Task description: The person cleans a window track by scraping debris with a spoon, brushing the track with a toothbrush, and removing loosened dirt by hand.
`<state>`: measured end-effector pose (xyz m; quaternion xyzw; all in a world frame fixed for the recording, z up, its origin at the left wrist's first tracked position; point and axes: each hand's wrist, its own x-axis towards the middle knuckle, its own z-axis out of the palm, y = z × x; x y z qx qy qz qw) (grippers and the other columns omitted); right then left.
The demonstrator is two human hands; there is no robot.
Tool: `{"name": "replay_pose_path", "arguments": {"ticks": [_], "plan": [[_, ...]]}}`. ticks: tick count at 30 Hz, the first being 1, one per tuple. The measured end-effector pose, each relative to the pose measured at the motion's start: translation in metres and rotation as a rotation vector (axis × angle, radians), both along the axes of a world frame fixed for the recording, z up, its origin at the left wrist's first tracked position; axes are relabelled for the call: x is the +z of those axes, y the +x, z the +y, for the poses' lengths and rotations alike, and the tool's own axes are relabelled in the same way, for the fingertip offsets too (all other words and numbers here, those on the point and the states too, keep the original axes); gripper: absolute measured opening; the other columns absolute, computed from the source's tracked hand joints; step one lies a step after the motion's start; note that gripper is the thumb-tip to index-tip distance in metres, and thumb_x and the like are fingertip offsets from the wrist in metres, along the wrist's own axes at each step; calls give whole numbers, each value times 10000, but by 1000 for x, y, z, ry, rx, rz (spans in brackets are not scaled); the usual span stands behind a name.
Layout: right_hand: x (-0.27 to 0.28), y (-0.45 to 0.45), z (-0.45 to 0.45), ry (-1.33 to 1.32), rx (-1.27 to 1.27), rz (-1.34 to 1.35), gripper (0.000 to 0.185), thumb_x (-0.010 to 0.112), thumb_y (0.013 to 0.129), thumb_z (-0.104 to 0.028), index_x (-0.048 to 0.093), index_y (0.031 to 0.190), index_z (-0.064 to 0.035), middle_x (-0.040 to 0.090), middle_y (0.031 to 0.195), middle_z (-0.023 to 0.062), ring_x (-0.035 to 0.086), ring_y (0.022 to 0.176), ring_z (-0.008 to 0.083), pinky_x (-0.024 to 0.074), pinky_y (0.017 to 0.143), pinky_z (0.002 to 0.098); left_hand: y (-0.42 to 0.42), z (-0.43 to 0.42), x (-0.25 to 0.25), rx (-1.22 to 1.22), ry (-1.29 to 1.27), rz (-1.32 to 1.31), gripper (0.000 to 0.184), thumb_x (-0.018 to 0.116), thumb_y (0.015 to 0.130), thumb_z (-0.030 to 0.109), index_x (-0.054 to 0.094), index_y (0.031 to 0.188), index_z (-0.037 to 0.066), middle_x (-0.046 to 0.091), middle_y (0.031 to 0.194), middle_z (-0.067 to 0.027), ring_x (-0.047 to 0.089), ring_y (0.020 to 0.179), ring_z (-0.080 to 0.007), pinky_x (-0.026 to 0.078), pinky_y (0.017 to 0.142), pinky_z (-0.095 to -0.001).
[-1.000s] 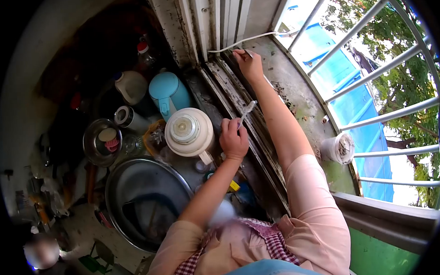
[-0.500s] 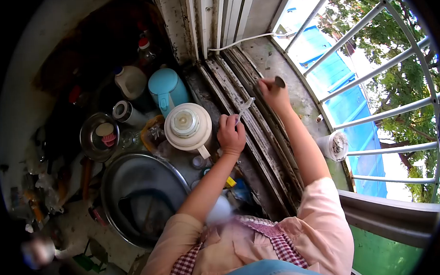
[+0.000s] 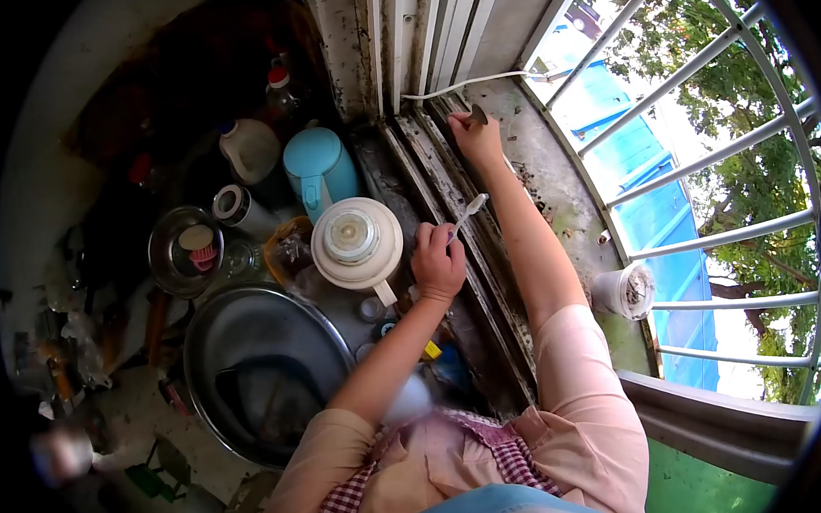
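My left hand (image 3: 439, 263) is closed round the handle of a pale, translucent utensil (image 3: 469, 215), whose tip points up over the window track. Beside this hand stands a cream jug (image 3: 357, 245) with a round lid. Farther up, my right hand (image 3: 479, 140) is closed on a small dark metal tool (image 3: 479, 115), which looks like a spoon; its other end is hidden by the fingers. That hand is over the far part of the dirty window track (image 3: 434, 152), near the sill (image 3: 533, 153), where dark debris lies.
A blue kettle (image 3: 320, 166), a large metal basin (image 3: 268, 370) and a small metal bowl (image 3: 185, 251) stand at the left. A white cup (image 3: 624, 291) sits on the sill by the window bars (image 3: 726, 238). A white cable (image 3: 477, 80) crosses the track's far end.
My right hand came back along the track toward me, then moved out again to the far end, still with the tool. My left hand stayed nearly in place with its utensil.
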<state>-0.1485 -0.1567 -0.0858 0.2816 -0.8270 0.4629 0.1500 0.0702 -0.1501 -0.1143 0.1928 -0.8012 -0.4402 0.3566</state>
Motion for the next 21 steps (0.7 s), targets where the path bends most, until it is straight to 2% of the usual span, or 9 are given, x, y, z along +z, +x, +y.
{"name": "replay_pose_path", "arguments": {"ticks": [2, 3, 6, 7, 13, 16, 20, 21], "plan": [[-5, 4, 3, 61, 10, 19, 152, 653, 733, -133, 677, 821, -11, 623, 694, 189, 630, 641, 305, 488, 596, 338, 0, 1, 3, 3, 7, 16, 128, 496, 770, 84, 559, 875, 48, 487, 806, -127, 524, 691, -340, 435, 585, -402], [-1, 10, 7, 10, 16, -9, 155, 652, 751, -137, 676, 830, -6, 638, 707, 181, 642, 641, 274, 488, 598, 321, 0, 1, 4, 4, 10, 28, 127, 490, 768, 74, 557, 869, 36, 489, 799, -132, 521, 685, -338, 432, 592, -393], [-12, -1, 12, -278, 19, -230, 163, 648, 775, -142, 673, 846, 2, 654, 720, 164, 646, 626, 230, 483, 594, 292, 0, 0, 3, -2, 13, 11, 133, 490, 767, 72, 558, 876, 36, 490, 800, -131, 522, 684, -337, 433, 591, -393], [-18, -5, 6, -355, 20, -221, 174, 647, 790, -150, 671, 860, 8, 663, 729, 153, 640, 616, 194, 476, 588, 270, 1, 1, 3, -3, 13, 9, 135, 490, 767, 72, 557, 878, 36, 490, 800, -131, 523, 683, -335, 433, 591, -392], [-4, -17, -23, -205, -26, -13, 157, 656, 770, -131, 672, 838, 9, 653, 694, 161, 650, 611, 220, 485, 576, 282, 0, 0, 0, -1, 4, 18, 139, 493, 769, 73, 554, 888, 34, 488, 800, -127, 530, 681, -320, 437, 591, -382], [-21, -33, -30, -241, -37, 5, 136, 649, 764, -114, 674, 827, 4, 648, 682, 165, 651, 608, 242, 492, 578, 292, 0, 0, 0, 2, -9, 24, 141, 495, 769, 69, 553, 893, 35, 487, 802, -126, 529, 681, -321, 436, 591, -380], [-32, -51, -17, -195, -21, -214, 166, 642, 756, -156, 677, 812, -4, 647, 695, 176, 650, 643, 275, 500, 606, 329, 0, 1, 2, 3, -5, 30, 139, 495, 768, 64, 551, 892, 33, 480, 802, -129, 523, 675, -324, 433, 587, -381], [-10, -32, -4, -6, -72, -242, 235, 615, 808, -199, 665, 895, 13, 673, 741, 118, 641, 639, 159, 494, 624, 265, 1, 1, 2, 2, -6, 29, 138, 494, 769, 63, 551, 890, 33, 481, 802, -129, 522, 673, -324, 433, 587, -381]]}}
